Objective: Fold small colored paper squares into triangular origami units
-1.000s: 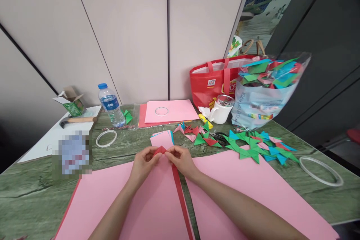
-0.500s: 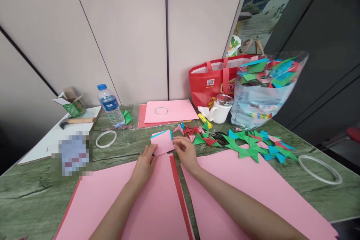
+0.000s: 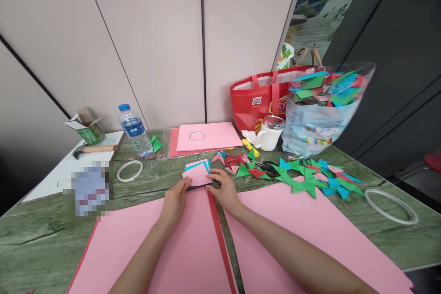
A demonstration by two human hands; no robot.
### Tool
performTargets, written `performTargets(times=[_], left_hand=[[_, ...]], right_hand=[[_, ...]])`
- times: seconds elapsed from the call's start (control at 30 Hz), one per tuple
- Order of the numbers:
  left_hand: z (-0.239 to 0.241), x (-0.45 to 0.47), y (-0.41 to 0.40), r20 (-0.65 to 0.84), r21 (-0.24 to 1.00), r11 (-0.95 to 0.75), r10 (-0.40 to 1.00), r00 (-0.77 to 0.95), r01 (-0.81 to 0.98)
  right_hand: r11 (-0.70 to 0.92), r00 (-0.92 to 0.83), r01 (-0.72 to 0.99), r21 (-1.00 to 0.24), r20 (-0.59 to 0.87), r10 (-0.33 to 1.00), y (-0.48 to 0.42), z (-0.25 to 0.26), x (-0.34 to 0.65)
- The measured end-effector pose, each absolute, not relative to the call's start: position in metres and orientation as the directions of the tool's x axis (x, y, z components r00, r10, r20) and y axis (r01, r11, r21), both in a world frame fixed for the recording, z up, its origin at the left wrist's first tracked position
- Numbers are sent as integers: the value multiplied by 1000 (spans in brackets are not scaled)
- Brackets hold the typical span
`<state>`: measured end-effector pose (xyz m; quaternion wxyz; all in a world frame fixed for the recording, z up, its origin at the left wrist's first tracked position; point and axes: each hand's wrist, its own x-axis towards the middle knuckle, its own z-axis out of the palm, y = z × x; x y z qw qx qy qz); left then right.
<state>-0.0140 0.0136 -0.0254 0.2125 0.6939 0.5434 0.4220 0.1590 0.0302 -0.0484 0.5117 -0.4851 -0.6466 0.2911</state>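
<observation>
On the wood-patterned counter, the left large pink sheet and the right large pink sheet lie flat under the forearms, so a dragging arm could pull either askew. The plastic bag looks top-heavy, crammed with folded paper; a knock could spill it. The left hand and the right hand meet at opposite sides of the small paper stack, at the far edge of the left large pink sheet; whether it is lifted, I cannot tell. The left fingers pinch its left edge; the right fingers pinch its right edge with thumb and forefinger. Its pink and blue layers sit unevenly, so an unequal pinch could make them fan apart, and a hard squeeze could bend them.

Counted from the biggest down: one counter, two large pink sheets, one red bag, one plastic bag, one back pile of pink sheets, one water bottle, one open box, one hammer, one white mug, two thick white rings, two hands, one small paper stack, one yellow glue stick. The folded pieces overlap too much to count.
</observation>
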Motion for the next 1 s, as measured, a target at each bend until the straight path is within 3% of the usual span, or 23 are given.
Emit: performTargets(times=[0.17,0.3,0.43,0.57,0.73,1.0], left_hand=[[-16,-9,9,321,867,-281,947,-28,411],[-12,-5,8,251,965,-233,953,-168,120],[-4,-2,5,109,989,-114,993,-55,-90],[2,-2,3,144,988,-143,989,10,-65],[-1,-3,4,121,989,-124,992,-45,-77],[5,-1,-2,87,992,-86,996,-3,92]], right_hand=[[404,36,239,-883,424,905,26,-40,157],[496,114,132,-858,510,852,20,-30,157],[602,38,103,-792,608,793,15,-22,156],[642,-93,112,-758,635,767,12,-19,154],[557,-9,170,-813,564,826,12,-17,154],[453,-94,4,-891,451,888,12,-19,152]])
